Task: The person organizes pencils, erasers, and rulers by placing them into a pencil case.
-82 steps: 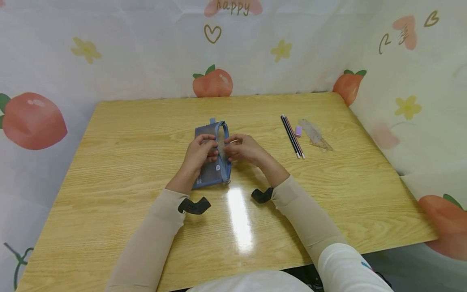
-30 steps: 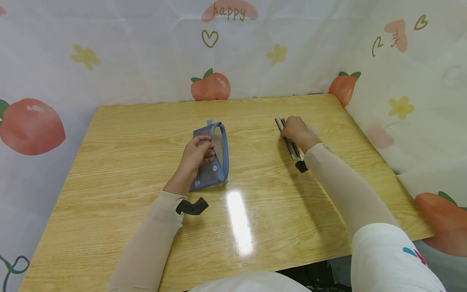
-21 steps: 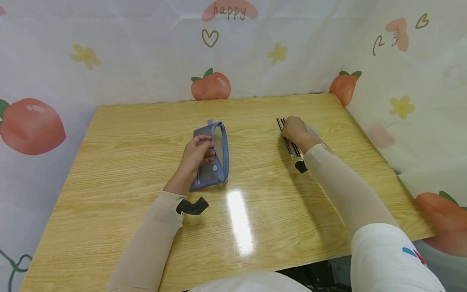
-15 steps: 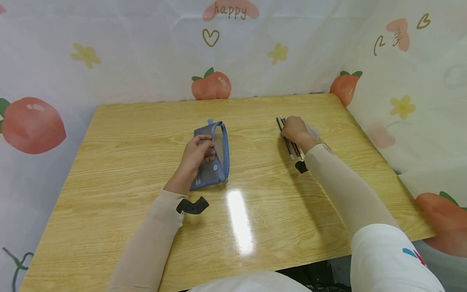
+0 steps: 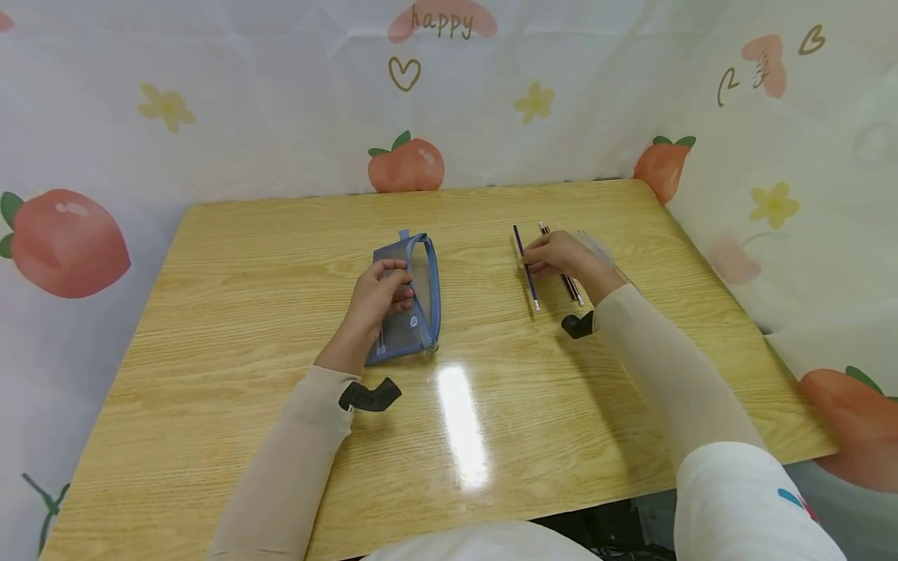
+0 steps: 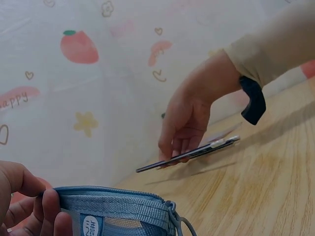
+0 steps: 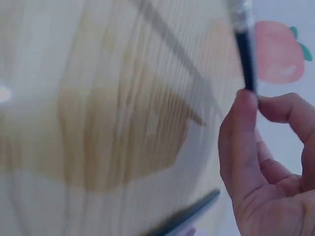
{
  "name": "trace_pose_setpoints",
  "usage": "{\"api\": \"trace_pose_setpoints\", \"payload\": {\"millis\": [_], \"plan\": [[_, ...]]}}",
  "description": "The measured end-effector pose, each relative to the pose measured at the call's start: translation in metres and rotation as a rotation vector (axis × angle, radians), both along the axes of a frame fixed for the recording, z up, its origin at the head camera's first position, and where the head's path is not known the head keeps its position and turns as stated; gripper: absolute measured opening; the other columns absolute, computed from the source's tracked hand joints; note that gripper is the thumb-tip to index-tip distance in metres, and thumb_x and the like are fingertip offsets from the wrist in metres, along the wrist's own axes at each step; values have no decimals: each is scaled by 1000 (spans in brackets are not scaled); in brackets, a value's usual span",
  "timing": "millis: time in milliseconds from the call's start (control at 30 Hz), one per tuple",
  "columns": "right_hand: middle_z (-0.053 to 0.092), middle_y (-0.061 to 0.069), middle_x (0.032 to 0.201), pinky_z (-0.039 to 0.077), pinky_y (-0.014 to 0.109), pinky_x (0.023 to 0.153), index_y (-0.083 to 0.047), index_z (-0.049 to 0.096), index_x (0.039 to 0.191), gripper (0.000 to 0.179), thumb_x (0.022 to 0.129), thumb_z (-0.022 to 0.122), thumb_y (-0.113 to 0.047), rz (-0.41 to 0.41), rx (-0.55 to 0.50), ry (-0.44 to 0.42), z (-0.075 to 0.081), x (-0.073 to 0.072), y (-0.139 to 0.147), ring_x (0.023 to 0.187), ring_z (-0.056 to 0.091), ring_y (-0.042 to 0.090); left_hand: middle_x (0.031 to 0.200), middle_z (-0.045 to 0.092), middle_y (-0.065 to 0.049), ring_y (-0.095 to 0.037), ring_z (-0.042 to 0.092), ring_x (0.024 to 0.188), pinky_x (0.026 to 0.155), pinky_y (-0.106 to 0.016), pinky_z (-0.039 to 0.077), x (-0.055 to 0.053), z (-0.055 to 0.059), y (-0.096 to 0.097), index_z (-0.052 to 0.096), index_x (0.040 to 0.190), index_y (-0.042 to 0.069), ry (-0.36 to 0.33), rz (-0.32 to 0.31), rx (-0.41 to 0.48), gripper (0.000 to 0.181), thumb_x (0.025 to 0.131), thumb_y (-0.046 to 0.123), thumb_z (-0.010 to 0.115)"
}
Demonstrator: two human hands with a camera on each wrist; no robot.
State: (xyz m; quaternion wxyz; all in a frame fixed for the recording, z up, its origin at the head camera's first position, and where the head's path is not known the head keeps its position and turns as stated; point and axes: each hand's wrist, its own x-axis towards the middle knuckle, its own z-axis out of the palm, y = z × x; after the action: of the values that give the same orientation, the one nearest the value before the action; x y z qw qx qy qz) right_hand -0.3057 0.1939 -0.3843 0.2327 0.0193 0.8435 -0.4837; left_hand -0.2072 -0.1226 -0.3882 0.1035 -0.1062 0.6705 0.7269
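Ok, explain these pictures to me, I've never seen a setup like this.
There is no robot here: a person works with two bare hands. The widest view comes from a camera on the head, looking forward and down. The other two come from cameras worn on the left and right wrists, each looking at that hand's work.

On the wooden table, the left hand pinches the edge of an open blue pouch. The right hand pinches a dark pencil. Near it lie other pencils and a clear flat piece, perhaps a ruler, partly hidden by the right arm.
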Motion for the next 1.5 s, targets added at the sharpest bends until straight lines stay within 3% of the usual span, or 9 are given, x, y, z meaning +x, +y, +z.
{"api": "trace_pose_setpoints", "payload": {"millis": [100, 233, 667, 1000, 1267, 1500], "plan": [[55, 14, 120, 58, 29, 87, 7, 42, 142, 49, 99, 57, -10, -26, -139, -92, 0, 4, -5, 80, 63, 10, 90, 57, 0, -5, 61, 64, 60, -19, 56, 0, 0, 0, 53, 126, 10, 6, -2, 5, 28, 98, 14, 54], [58, 10, 110, 58, 26, 83, 6, 39, 144, 49, 100, 55, -8, -51, -243, -145, -3, 9, -13, 77, 64, 9, 86, 58, 0, -6, 62, 64, 61, -20, 56, 0, -1, 1, 54, 125, 10, 13, -3, 11, 28, 97, 13, 55], [65, 1, 90, 57, 18, 67, 6, 39, 144, 47, 100, 53, -3, -58, -474, -167, -9, 20, -48, 70, 63, 7, 89, 58, 0, -5, 62, 66, 61, -19, 56, -1, -4, 0, 55, 122, 9, 10, -3, -11, 25, 97, 14, 55], [63, 2, 91, 56, 18, 65, 7, 44, 137, 38, 100, 50, -2, -44, -563, -175, -11, 27, -67, 69, 61, 8, 83, 59, 2, -5, 62, 63, 60, -20, 56, -1, -2, 0, 56, 116, 11, 19, -6, -10, 19, 97, 13, 55], [64, 0, 87, 56, 18, 67, 6, 47, 135, 36, 100, 50, -2, -23, -541, -168, -16, 32, -78, 70, 60, 7, 79, 60, 2, -6, 62, 63, 60, -20, 56, -1, -2, 0, 56, 114, 10, 28, -7, -2, 17, 97, 12, 55], [65, 0, 87, 57, 18, 67, 8, 47, 135, 37, 100, 51, -2, 21, -553, -160, -22, 37, -86, 71, 62, 8, 85, 58, 1, -5, 62, 63, 60, -20, 56, -1, -4, 1, 56, 112, 11, 12, -8, 21, 14, 97, 12, 54]]}}
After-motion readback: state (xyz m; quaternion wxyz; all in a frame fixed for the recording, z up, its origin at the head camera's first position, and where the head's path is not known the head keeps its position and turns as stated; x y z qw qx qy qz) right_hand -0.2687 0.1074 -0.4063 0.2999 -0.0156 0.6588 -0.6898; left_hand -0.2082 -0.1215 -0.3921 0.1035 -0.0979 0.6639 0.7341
